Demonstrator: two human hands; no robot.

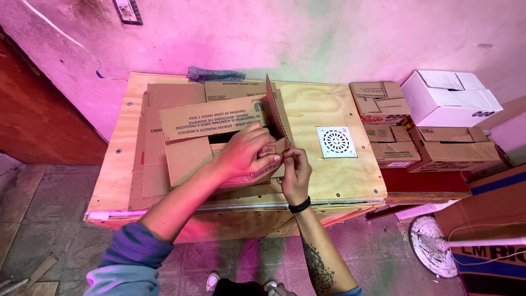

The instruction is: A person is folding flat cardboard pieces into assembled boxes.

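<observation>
A brown cardboard box lies on a plywood table, its flaps partly raised. My left hand presses down on a lower flap near the box's right corner. My right hand pinches the edge of that same corner, just below an upright side flap. A long top flap with printed text stands tilted over the box's dark opening. More flattened cardboard lies under the box on the table's left half.
A white square grate lies on the table's right side. A grey cloth sits at the back edge by the pink wall. Stacked brown boxes and a white box stand to the right. A white fan lies on the floor.
</observation>
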